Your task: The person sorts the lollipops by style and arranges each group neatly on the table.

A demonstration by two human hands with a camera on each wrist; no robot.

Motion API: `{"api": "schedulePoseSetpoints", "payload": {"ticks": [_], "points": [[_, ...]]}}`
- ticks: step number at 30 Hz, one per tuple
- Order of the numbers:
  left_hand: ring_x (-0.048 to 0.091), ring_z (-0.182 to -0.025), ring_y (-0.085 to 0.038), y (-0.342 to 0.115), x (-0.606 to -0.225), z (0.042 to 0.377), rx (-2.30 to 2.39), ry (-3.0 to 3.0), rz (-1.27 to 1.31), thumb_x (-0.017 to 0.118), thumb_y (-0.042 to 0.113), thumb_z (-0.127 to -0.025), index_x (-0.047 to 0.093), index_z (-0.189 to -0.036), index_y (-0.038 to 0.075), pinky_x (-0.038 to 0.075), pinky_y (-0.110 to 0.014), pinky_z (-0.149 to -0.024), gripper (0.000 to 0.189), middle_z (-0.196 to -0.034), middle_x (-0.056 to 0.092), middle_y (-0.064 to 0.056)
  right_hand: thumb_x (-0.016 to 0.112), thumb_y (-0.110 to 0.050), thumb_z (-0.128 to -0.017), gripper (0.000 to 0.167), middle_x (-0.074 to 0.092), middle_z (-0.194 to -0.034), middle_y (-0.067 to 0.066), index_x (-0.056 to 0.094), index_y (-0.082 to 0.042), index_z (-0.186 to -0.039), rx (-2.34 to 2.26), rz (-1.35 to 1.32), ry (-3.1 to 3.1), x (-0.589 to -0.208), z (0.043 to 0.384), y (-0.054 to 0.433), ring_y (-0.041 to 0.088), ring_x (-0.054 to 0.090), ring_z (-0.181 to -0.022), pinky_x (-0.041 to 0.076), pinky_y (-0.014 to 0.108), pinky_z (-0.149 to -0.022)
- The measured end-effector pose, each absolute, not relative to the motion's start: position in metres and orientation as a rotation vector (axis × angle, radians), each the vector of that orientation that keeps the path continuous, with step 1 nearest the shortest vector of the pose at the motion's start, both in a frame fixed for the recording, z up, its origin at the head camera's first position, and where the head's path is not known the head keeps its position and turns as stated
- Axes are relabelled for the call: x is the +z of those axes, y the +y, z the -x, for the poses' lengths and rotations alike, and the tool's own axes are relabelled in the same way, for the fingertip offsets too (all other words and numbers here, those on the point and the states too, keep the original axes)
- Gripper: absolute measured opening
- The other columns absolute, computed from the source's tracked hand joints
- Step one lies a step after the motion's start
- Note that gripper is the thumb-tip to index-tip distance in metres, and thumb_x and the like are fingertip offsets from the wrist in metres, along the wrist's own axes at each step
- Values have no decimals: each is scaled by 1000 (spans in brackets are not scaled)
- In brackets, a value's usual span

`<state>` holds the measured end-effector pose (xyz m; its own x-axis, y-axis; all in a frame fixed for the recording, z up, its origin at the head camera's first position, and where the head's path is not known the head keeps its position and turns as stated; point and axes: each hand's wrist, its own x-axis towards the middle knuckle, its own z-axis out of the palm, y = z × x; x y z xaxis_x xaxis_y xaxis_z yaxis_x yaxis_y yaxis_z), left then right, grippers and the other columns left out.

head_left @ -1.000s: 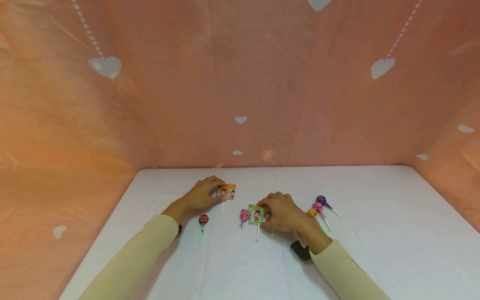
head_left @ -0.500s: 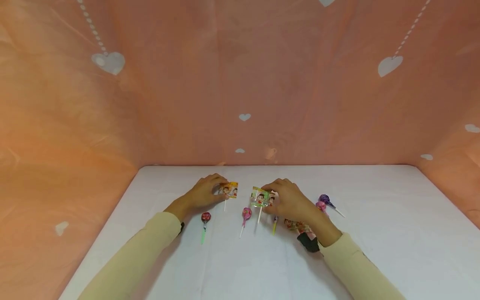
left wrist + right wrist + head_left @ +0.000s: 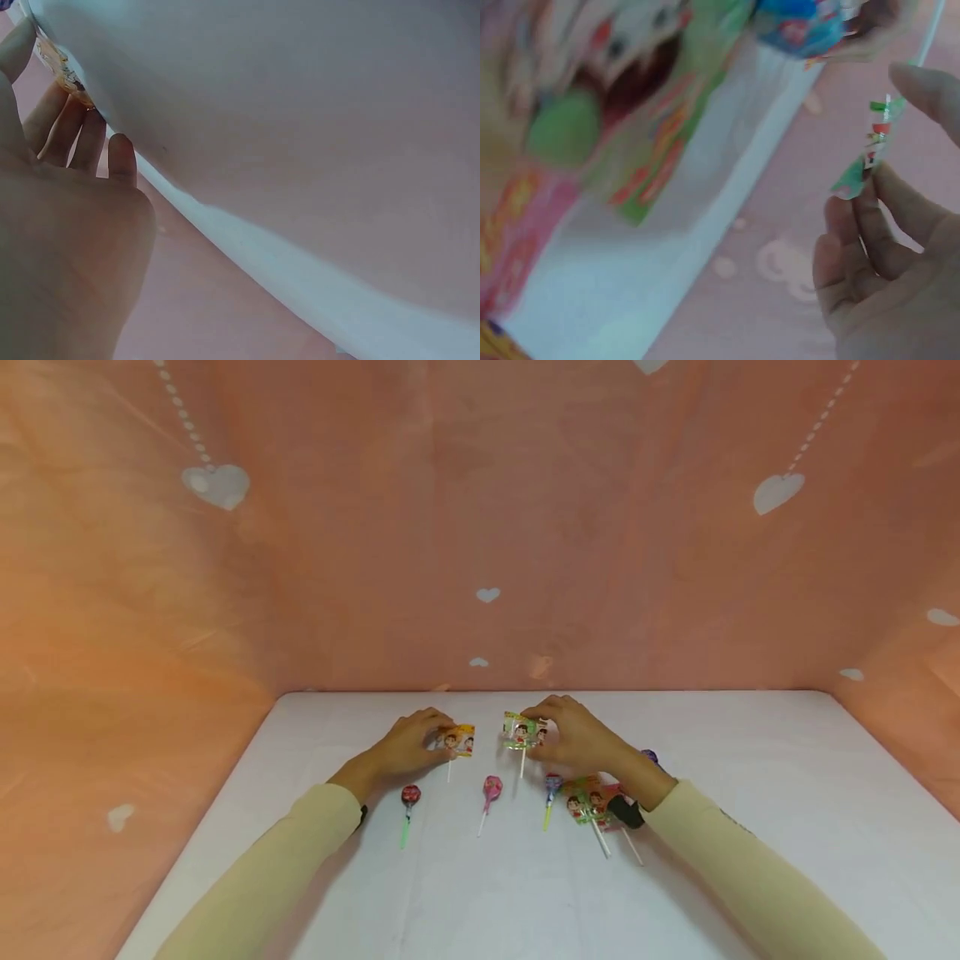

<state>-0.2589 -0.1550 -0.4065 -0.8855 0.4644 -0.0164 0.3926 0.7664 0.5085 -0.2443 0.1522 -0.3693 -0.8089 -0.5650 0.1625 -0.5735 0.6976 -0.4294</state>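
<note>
At the back left of the table, my left hand (image 3: 408, 747) pinches the flat orange wrapper of a lollipop (image 3: 463, 742), its white stick pointing down. In the left wrist view, the orange wrapper (image 3: 64, 71) shows between thumb and fingers. My right hand (image 3: 581, 739) pinches a green-wrapped lollipop (image 3: 516, 732) by the wrapper's right side, level with the orange one and a short gap to its right. The right wrist view shows that green wrapper (image 3: 871, 146) edge-on between thumb and fingertips. Nearer me lie a pink lollipop (image 3: 492, 788) and a blue lollipop with yellow stick (image 3: 553, 783).
A red lollipop with green stick (image 3: 410, 796) lies in front of the left hand. Under the right wrist are green-wrapped lollipops (image 3: 579, 802), with a purple lollipop (image 3: 649, 756) partly hidden by the forearm. Pink cloth (image 3: 480, 527) rises behind the white table (image 3: 480, 902).
My right hand has raised the green-wrapped lollipop from beside the pink one and carried it toward the back. The left hand keeps its hold on the orange one, nearly still.
</note>
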Motion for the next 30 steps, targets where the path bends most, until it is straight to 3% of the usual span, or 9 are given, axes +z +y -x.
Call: {"api": "schedulePoseSetpoints", "payload": {"ticks": [15,25,30], "points": [[39,-142,-26,-152,-408,255,795,2799,-630,67,39,-95,52,-140,18,25,-54,-120,52,-145,49,1,78,-32,-82,58,62,-135,13,62,-9,-133,621,-1112,-2884,-380,282,157,37,43,-139,34,55,-116],[39,-142,-27,-149,-406,255,773,2817,-676,66,38,-95,52,-140,17,24,-53,-120,51,-144,51,-1,78,-34,-83,58,58,-132,10,62,-10,-133,572,-1170,-2840,-388,293,146,29,49,-127,41,50,-110],[40,-142,-26,-151,-407,256,748,2837,-658,67,39,-94,53,-139,18,25,-53,-120,52,-143,51,0,79,-33,-83,57,61,-134,10,63,-8,-132,552,-1182,-2804,-394,295,141,35,42,-138,34,51,-117]]}}
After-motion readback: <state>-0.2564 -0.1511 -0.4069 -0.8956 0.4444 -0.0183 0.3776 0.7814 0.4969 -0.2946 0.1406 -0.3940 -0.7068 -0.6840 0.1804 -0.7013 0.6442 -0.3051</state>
